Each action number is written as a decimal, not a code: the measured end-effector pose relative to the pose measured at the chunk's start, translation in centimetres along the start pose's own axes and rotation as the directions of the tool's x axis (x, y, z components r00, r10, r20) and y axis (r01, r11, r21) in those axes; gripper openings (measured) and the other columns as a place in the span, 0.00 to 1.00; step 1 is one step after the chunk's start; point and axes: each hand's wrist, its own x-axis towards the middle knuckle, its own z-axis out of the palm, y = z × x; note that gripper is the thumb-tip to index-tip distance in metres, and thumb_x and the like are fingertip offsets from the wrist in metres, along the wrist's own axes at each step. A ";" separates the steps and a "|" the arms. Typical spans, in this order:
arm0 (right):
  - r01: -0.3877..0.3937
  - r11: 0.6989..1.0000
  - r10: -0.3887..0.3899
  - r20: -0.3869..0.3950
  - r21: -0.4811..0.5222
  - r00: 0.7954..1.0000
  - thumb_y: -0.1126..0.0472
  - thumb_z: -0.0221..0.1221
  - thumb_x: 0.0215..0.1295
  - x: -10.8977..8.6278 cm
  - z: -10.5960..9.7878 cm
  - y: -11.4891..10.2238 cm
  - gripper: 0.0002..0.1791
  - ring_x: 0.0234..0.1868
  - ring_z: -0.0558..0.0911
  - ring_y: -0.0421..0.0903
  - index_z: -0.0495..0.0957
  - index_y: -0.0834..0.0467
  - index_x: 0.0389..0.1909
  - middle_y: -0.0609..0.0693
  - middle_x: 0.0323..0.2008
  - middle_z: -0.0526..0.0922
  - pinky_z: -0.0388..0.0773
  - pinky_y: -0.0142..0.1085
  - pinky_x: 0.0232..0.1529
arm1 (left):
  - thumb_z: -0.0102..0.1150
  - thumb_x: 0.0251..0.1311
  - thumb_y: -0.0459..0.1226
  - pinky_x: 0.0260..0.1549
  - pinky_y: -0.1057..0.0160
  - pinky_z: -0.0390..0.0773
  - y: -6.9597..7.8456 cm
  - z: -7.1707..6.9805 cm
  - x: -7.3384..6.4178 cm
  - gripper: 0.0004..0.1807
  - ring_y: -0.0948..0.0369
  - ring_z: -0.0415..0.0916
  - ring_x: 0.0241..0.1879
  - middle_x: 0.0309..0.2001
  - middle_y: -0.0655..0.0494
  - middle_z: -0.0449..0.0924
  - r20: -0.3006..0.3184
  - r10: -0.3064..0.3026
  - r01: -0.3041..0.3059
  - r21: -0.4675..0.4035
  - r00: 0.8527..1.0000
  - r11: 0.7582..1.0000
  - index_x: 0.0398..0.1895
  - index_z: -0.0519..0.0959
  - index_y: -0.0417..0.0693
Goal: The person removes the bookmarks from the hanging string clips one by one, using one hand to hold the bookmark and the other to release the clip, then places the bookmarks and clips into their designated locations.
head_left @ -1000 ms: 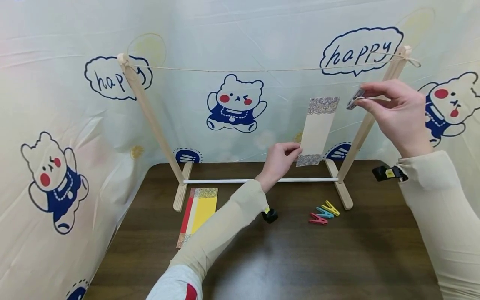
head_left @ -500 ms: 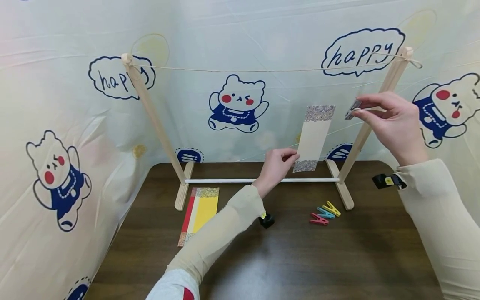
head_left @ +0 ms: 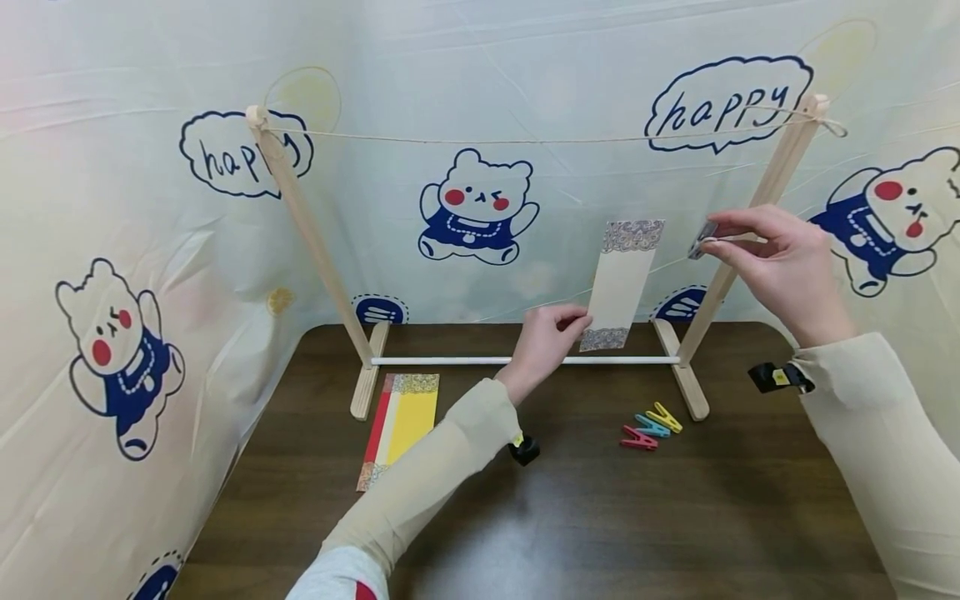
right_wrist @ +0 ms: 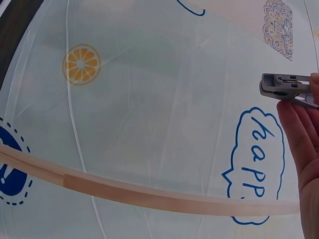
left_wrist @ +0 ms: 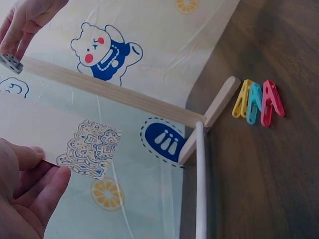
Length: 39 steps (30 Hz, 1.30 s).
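Between thumb and fingers my left hand pinches a white paper card by its left edge, near the lower end. The card stands nearly upright, with patterned bands at top and bottom, below the string and apart from it. My right hand pinches a grey clothespin just right of the card's top; the two do not touch. In the right wrist view the pin's jaws look closed. A wooden post of the frame stands behind the right hand.
Yellow, blue and red clothespins lie on the dark table at the right. Red, white and yellow cards overlap at the left, partly behind the left sleeve. A white rod joins the frame's feet. A printed cloth hangs behind.
The left hand and its white card have come down and slightly left. My right hand has also lowered with the grey clothespin. Both grips stay the same.
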 end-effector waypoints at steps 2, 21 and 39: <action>0.014 1.000 -0.014 0.006 -0.003 1.000 0.74 0.68 0.64 -0.2 0.1 0.1 0.21 0.47 0.83 0.32 0.85 0.62 0.58 0.37 0.47 0.83 0.76 0.16 0.48 | 0.64 0.72 0.37 0.37 0.72 0.82 0.0 -0.1 -0.2 0.10 0.64 0.81 0.32 0.38 0.54 0.89 0.006 -0.007 0.007 0.000 1.000 1.000 0.49 0.89 0.44; 0.118 0.993 -0.118 0.060 -0.009 0.991 0.77 0.69 0.60 -2.5 0.9 0.9 0.22 0.45 0.84 0.32 0.86 0.59 0.55 0.44 0.46 0.86 0.78 0.18 0.45 | 0.66 0.71 0.36 0.38 0.71 0.83 -1.2 -0.6 -2.6 0.10 0.66 0.83 0.32 0.41 0.52 0.90 0.007 -0.058 0.057 0.004 0.998 0.998 0.49 0.89 0.43; 0.158 0.987 -0.156 0.099 -0.016 0.983 0.80 0.70 0.56 -4.3 2.1 1.2 0.26 0.45 0.83 0.30 0.86 0.59 0.55 0.53 0.46 0.87 0.77 0.17 0.45 | 0.65 0.71 0.36 0.36 0.70 0.83 -2.1 -1.0 -4.7 0.10 0.63 0.84 0.34 0.44 0.51 0.90 0.012 -0.068 0.068 0.009 0.998 0.998 0.50 0.89 0.43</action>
